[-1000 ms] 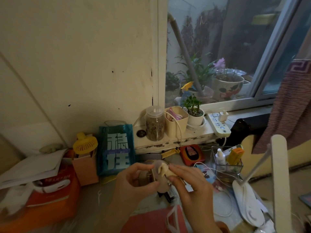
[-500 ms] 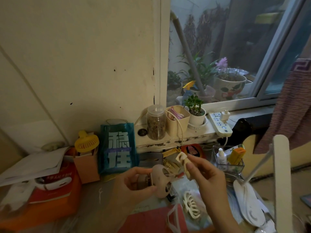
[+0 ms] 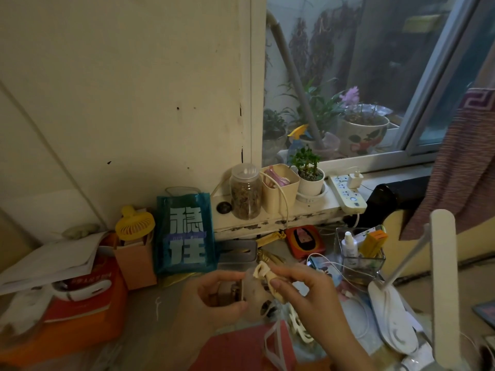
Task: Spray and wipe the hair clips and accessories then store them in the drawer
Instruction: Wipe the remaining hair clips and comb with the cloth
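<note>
Right hand (image 3: 308, 293): thumb and fingers pinch a cream clip (image 3: 267, 279), held up near centre, above the desk. Left hand (image 3: 211, 298): fingers curled round a pale wipe (image 3: 253, 293), touching the clip. Second clip (image 3: 298, 326) lies on the desk below, to the right.

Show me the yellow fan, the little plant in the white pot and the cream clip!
Round yellow plastic fan (image 3: 135, 223), head view: middle of its grille.
Small green plant in white ribbed pot (image 3: 310, 184), head view: pot's front.
Cream hair clip (image 3: 263, 273), head view: its upper end.
</note>
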The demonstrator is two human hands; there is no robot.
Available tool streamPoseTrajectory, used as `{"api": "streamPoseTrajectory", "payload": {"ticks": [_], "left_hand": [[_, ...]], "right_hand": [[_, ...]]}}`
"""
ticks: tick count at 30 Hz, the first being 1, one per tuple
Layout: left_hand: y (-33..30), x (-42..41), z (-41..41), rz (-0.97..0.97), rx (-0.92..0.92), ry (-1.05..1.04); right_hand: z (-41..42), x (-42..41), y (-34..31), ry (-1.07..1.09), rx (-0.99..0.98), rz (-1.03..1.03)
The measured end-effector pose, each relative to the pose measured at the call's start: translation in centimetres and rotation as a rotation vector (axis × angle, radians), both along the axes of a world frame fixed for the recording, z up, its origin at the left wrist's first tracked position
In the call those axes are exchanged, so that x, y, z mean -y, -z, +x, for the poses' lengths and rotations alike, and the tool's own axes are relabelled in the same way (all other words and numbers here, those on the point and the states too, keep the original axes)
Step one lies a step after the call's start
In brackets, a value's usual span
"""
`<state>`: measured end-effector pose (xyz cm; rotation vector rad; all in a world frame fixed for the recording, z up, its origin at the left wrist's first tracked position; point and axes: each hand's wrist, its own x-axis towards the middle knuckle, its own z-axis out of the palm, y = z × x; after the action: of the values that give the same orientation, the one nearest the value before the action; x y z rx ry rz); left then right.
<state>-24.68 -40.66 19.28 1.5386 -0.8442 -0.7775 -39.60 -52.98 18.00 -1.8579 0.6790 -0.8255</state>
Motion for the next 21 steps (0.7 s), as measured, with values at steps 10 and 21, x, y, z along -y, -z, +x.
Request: {"api": "streamPoseTrajectory", "payload": {"ticks": [10,21], "left_hand": [[-0.2,-0.3,0.5,-0.024,-0.140,-0.039],[0.7,-0.4,-0.1,0.005,-0.235,-0.028]], "right_hand": [[-2.6,1.5,1.1,0.128,-0.013,0.112],[-2.7,1.2,1.2,-0.059,0.131,0.701]]}}
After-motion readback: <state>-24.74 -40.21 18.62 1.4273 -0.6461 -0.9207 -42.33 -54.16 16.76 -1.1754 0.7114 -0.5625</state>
